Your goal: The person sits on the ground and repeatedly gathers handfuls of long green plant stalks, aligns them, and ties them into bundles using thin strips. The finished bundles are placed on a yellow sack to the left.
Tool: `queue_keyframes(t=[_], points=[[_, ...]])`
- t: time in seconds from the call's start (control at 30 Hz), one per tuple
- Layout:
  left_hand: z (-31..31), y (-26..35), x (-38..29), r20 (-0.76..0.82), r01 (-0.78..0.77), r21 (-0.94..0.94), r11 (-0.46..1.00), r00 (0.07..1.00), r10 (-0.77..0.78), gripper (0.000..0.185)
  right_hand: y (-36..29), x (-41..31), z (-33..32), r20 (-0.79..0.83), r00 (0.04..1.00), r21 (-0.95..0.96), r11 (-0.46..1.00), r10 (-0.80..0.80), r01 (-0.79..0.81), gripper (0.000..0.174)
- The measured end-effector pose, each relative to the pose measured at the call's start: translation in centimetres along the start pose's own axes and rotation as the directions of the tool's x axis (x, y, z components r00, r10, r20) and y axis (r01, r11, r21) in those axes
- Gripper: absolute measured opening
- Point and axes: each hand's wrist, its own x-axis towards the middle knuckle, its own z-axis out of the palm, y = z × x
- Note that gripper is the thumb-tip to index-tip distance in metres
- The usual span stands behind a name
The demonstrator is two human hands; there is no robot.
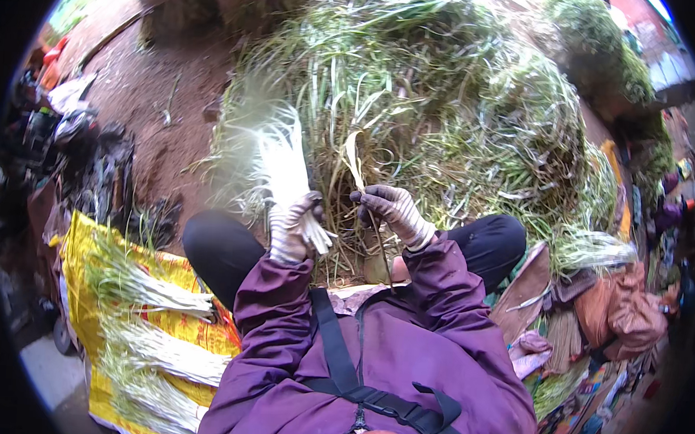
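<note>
My left hand [293,225], in a striped glove with dark fingertips, grips a bundle of white-stemmed vegetable stalks [284,160], perhaps blanched chives. The leafy ends point away from me and their cut-looking ends stick out below my fist. Between the thumb and fingers of my right hand [392,210], gloved alike, is a thin dry straw strand [355,158]. Its pale, flattened top curls above the fingers, and a brown tail hangs towards my lap. Both hands are apart, above the space between my bent knees.
A large heap of loose green stalks [424,103] lies before me. At left, several white-stemmed bundles [164,349] rest on a yellow printed sack [83,262]. Another bundle [596,249] lies at right beside an orange-brown cloth [625,308]. Black plastic [108,175] sits on the soil at left.
</note>
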Motion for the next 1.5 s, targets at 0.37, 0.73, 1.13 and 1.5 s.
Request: queue_keyframes(t=[0.37, 0.73, 1.13, 1.5], points=[[1.8, -0.9, 1.3, -0.083, 0.111, 0.244, 0.963, 0.992, -0.093, 0.016, 0.6, -0.6, 3.6, 0.021, 0.995, -0.259, 0.962, 0.097, -0.088, 0.022], [1.4, -1.9, 3.1, -0.067, -0.007, 0.263, 0.965, 0.997, 0.025, 0.020, 0.4, 4.8, 4.5, -0.261, 0.961, -0.065, 0.995, -0.090, 0.075, 0.018], [3.7, 0.5, 3.0, -0.091, 0.159, -0.013, 0.987, 0.983, -0.160, 0.012, 1.8, -4.7, 4.2, -0.229, 0.934, -0.209, 0.951, -0.274, 0.227, 0.015], [1.0, 4.7, 6.7, -0.204, -0.067, -0.205, 0.976, 0.979, 0.024, 0.022, -1.3, -14.1, -0.9, -0.313, 0.825, -0.492, 0.823, -0.471, 0.283, 0.012]])
